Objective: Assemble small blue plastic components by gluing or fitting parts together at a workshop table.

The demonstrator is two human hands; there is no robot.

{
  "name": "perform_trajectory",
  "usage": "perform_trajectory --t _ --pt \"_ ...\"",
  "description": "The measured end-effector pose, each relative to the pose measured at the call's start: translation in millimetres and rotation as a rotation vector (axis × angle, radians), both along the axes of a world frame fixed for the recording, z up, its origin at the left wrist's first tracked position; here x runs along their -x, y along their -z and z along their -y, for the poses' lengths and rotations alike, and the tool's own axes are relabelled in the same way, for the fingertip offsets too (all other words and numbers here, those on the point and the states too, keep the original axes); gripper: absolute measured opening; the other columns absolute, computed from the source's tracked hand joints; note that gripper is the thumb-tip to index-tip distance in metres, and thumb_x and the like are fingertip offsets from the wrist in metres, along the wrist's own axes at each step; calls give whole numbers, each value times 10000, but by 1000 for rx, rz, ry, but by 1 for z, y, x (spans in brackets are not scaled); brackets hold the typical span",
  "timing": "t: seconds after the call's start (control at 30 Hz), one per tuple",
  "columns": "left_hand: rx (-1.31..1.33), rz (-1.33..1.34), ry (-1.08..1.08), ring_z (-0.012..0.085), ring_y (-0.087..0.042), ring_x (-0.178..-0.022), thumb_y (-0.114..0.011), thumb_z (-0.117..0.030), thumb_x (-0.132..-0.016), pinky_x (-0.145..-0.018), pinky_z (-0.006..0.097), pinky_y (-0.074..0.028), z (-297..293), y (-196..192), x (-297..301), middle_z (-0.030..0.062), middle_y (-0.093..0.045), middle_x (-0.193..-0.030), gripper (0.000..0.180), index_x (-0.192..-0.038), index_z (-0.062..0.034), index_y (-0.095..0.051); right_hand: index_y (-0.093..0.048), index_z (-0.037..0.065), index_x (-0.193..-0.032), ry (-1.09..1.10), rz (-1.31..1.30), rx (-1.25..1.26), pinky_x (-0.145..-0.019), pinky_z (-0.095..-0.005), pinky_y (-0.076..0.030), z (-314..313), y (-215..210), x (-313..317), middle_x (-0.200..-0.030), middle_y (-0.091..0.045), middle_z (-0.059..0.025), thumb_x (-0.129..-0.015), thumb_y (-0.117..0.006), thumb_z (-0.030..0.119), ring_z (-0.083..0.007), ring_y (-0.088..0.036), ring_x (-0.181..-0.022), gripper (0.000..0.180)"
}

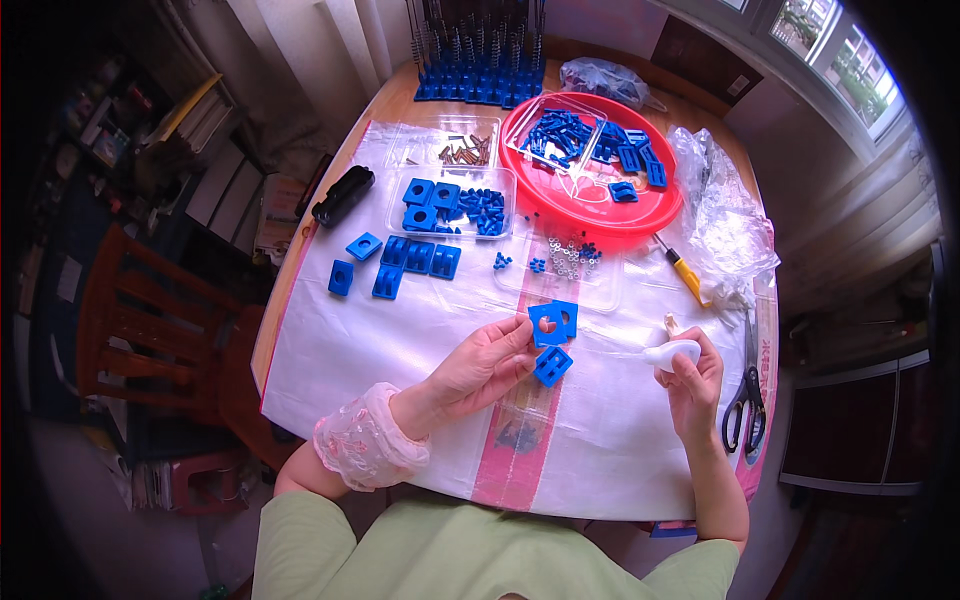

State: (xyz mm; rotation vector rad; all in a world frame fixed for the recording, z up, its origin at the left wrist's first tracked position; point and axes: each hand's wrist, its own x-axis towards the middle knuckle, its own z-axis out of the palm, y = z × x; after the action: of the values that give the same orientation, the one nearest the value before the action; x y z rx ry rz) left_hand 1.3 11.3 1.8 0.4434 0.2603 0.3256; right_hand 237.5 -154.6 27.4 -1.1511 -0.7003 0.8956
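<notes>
My left hand (478, 366) pinches a flat blue square plastic piece (541, 340) with a round hole, over the middle of the table. Just behind it, partly covered, is another blue square piece (570, 316). A blue slotted block (552, 367) sits close to my left fingertips; whether they touch it I cannot tell. In my right hand (695, 390), fingers are wrapped round a small white squeeze bottle (674, 354), its thin tip pointing left toward the blue pieces. A gap separates the tip from them.
Several blue blocks (420, 257) lie left of a clear box (403, 222) of blue parts. Behind stand a red round tray (640, 218) and a rack with springs (480, 85). A yellow-handled screwdriver (688, 280), crumpled plastic (715, 220) and black scissors (745, 412) lie at right.
</notes>
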Motion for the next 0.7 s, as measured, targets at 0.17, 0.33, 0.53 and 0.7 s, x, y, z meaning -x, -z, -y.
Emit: perform_trajectory --t 0.17,0.33,0.53,0.7 --pt "-9 -6 -1 168 -623 -1112 -531 -220 -1023 -961 288 -545 0 0 0 109 -624 -1214 297 -1232 -9 -552 -542 50 -924 7 -2 3 -550 -223 -321 -1 -1 1 -706 -532 8 -893 -695 229 -35 -407 -587 238" --pt "-1 -27 -7 170 -629 -1097 -520 -214 -1029 -953 285 -547 2 -1 -2 91 -624 -1173 267 -1208 -19 -561 -540 50 -924 -4 7 -2 -550 -222 -320 0 -1 0 -710 -533 8 -891 -697 231 -34 -409 -590 242" --pt "12 4 4 173 -634 -1083 -507 -209 -1034 -938 281 -554 0 4 0 78 -618 -1152 248 -1197 -31 -564 -540 50 -927 -3 1 2 -548 -219 -317 0 1 -1 -710 -533 10 -892 -696 230 -29 -410 -591 241" --pt "26 -1 5 180 -632 -1093 -506 -208 -1035 -941 286 -553 1 3 -1 77 -617 -1156 254 -1202 -26 -561 -537 54 -921 3 -3 -3 -546 -219 -312 0 0 0 -704 -524 13 -898 -687 228 -30 -402 -588 231"
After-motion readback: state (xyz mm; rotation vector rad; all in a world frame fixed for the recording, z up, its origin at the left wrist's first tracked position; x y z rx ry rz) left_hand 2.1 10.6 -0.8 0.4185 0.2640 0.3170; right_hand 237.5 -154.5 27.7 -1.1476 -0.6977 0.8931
